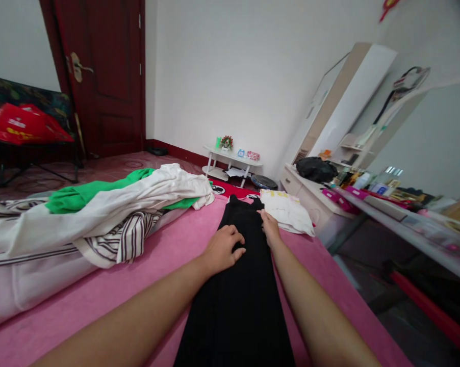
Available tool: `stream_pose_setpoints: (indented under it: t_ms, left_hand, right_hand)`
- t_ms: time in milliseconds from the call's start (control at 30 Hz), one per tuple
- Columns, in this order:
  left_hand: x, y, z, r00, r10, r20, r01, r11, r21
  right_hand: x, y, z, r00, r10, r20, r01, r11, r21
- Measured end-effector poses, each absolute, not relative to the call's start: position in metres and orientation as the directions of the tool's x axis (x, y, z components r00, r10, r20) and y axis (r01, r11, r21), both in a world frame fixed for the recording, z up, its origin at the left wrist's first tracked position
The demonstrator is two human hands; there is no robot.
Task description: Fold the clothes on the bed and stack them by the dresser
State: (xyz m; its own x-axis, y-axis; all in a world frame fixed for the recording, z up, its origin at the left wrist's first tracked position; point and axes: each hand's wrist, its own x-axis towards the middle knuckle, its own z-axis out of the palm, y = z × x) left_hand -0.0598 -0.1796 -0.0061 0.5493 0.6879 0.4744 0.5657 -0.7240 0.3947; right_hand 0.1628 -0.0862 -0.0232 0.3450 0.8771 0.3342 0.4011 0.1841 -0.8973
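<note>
Soft, even light covers the bed (192, 219) in front of me, from a source I can't see. Beyond it the wall (230, 71) is pale; right of it, shadow pools beneath the table (425, 247), and the cupboard (352, 97) looks slanted and smeared. Black cloth (245, 306) on the bed swallows detail.

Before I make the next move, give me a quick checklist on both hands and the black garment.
1. Left hand on the black garment: ok.
2. Right hand at the garment's right edge: ok; firmness of grip: cannot tell.
3. Garment spread lengthwise on the pink cover: ok.
4. Clothes pile apart from it: ok, pink shows between.
5. Folded white clothes clear of the right hand: cannot tell.
6. Garment's near end visible: not ok, out of frame.
</note>
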Motion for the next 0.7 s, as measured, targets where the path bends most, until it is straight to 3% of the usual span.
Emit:
stream_pose_setpoints:
  t_ms: [233,400,700]
  left_hand:
    - [-0.059,-0.2,0.006,0.643,0.617,0.454,0.517,-0.787,0.337]
    - [-0.046,-0.215,0.009,0.786,0.519,0.336,0.425,-0.849,0.315]
    - [-0.05,-0.219,0.01,0.828,0.507,0.241,0.325,-0.783,0.53]
  right_hand:
    - [0.161,-0.053,-0.006,0.337,0.899,0.28,0.352,0.156,-0.923]
    - [0.166,-0.046,-0.006,0.361,0.901,0.242,0.359,0.106,-0.927]
    - [0.174,-0.027,-0.007,0.317,0.874,0.368,0.561,0.14,-0.816]
